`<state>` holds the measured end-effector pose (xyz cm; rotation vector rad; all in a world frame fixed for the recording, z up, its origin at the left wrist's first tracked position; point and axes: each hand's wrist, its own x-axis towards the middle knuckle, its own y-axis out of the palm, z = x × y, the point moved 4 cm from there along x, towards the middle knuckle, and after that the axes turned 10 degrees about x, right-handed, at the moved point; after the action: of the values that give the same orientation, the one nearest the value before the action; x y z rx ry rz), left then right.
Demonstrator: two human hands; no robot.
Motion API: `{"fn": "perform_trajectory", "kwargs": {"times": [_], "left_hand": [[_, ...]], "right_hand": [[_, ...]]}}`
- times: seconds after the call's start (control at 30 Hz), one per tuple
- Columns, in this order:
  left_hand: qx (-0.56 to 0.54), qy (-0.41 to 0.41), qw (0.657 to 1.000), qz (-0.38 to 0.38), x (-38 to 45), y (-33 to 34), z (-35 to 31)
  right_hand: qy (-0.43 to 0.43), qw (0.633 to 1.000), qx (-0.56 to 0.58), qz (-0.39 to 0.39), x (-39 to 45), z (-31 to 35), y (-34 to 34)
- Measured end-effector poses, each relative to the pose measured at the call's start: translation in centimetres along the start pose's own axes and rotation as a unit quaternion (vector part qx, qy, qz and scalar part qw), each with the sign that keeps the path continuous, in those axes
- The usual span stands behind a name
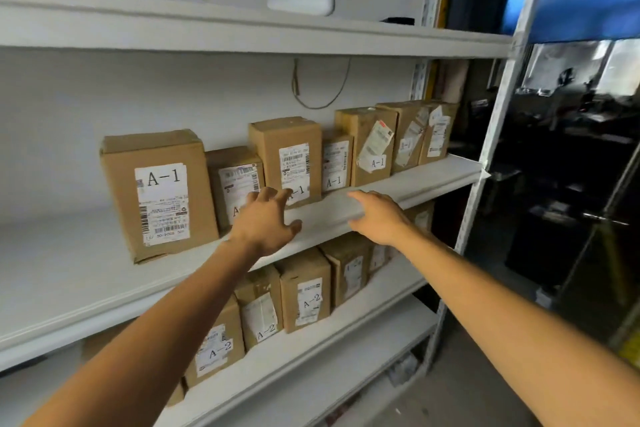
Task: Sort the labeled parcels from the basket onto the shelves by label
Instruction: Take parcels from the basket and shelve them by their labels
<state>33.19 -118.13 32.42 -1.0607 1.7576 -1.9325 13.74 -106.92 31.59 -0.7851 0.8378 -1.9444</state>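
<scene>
Shelving: a white metal rack with three boards in sight; the middle shelf [398,184] holds a row of brown cardboard parcels [300,159] with white labels reading A-1, the lower shelf [363,308] a row of brown cardboard boxes [304,291] marked A-2.
Left hand [265,222]: empty, fingers spread and relaxed, reaching at the front of the short brown A-1 carton [235,180] second from the left; whether the fingertips touch it or the taller box beside it I cannot tell.
Right hand [377,217]: empty, fingers straight, palm down, resting on or just above the front lip of the middle shelf.
Largest parcel: the big brown box with the bold A-1 sticker [159,191] stands at the left end, slightly askew, its corner near the board's edge.
Basket: not in sight from here, so how many parcels are left to sort cannot be judged.
Step in hand: it looks like an A-1 parcel is set in its row and the hands are letting go or nudging it straight.
Next move: likely a turn to the basket for another parcel, read its label, then match it to the right board.
Top board: a white plastic device [300,2] with a grey cable.
</scene>
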Motion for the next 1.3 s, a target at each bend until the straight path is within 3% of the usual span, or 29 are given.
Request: {"fn": "perform_trajectory", "kwargs": {"times": [0.2,0.57,1.1,1.3], "left_hand": [[-0.016,0.081,0.995,0.053,5.6,0.1,-12.3],[-0.061,0.256,0.963,0.063,7.7,-0.1,-38.0],[-0.109,0.494,0.859,0.073,-0.4,1.7,-69.1],[-0.147,0.589,0.791,0.076,-5.0,2.4,-79.5]], "right_hand": [[0.07,0.996,-0.027,-0.057,-3.6,-7.6,-8.8],[0.21,0.96,-0.082,-0.166,-14.8,-22.0,-24.0],[0.42,0.856,-0.123,-0.276,-37.5,-37.7,-36.6],[0.506,0.79,-0.133,-0.318,-46.4,-41.5,-36.6]]}}
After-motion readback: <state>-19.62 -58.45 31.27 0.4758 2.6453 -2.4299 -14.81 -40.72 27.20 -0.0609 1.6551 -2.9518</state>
